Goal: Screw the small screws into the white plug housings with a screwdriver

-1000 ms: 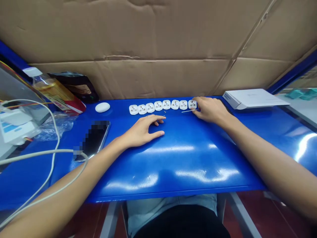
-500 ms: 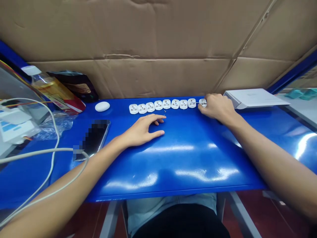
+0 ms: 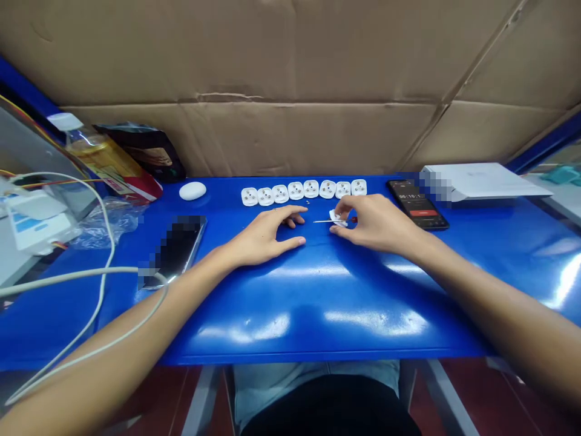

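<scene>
My right hand [image 3: 367, 224] pinches a white plug part [image 3: 336, 215] between thumb and fingers, just above the table. A thin screwdriver [image 3: 322, 221] is in the same hand; its shaft points left and a bit of its red handle shows by the palm. Opposite it, my left hand [image 3: 267, 236] hovers low with fingers apart and nothing in them. Behind the hands, several similar white plug parts [image 3: 296, 191] with metal pieces inside form a row along the back. Tiny screws [image 3: 308, 202] lie in front of that row.
On the right are a phone [image 3: 417, 206] showing a timer and a white box [image 3: 490, 180]. At left lie another phone [image 3: 179, 248], a white oval object [image 3: 192, 191], a bottle [image 3: 106, 160] and crumpled plastic [image 3: 102, 227]. A white cable [image 3: 102, 278] crosses my left forearm. Cardboard [image 3: 272, 133] stands behind.
My right hand has come left and nearer from the row's right end, bringing a plug part and the screwdriver with it. The timer phone is now uncovered. My left hand stays nearly still.
</scene>
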A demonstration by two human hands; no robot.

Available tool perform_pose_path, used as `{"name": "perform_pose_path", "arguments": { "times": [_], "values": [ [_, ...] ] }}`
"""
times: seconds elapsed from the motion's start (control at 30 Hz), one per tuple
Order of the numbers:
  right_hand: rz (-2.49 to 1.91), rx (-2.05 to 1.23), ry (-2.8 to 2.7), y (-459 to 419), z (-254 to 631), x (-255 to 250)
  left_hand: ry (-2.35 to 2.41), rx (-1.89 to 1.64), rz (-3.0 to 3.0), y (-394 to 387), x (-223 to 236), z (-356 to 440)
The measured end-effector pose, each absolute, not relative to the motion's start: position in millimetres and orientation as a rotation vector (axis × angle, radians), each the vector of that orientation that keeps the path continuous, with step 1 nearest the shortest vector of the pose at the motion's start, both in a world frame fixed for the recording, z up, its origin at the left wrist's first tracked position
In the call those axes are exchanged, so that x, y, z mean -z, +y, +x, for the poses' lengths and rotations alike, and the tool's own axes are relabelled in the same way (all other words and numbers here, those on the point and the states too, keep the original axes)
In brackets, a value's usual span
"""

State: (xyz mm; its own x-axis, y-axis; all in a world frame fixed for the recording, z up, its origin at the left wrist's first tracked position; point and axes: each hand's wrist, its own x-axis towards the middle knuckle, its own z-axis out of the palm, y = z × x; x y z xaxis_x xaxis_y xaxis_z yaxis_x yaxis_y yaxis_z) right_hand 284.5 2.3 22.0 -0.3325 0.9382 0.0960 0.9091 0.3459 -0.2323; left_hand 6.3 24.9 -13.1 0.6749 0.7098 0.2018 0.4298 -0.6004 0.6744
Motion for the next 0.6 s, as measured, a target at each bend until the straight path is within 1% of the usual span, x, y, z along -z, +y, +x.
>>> {"name": "perform_pose_path", "arguments": {
  "times": [0.2, 0.37, 0.6],
  "values": [
    [-1.320, -0.462, -2.421, -12.0, 268.4, -13.5, 0.920, -0.682, 2.335, 25.3, 14.5, 4.6],
    [-1.036, -0.677, -2.445, -12.7, 267.9, -8.2, 0.975, -0.661, 2.346, 25.5, 13.4, 5.3],
    [-0.946, -0.666, -2.460, -12.5, 269.4, -4.7, 0.977, -0.653, 2.331, 23.6, 8.6, 8.6]
  ]
}}
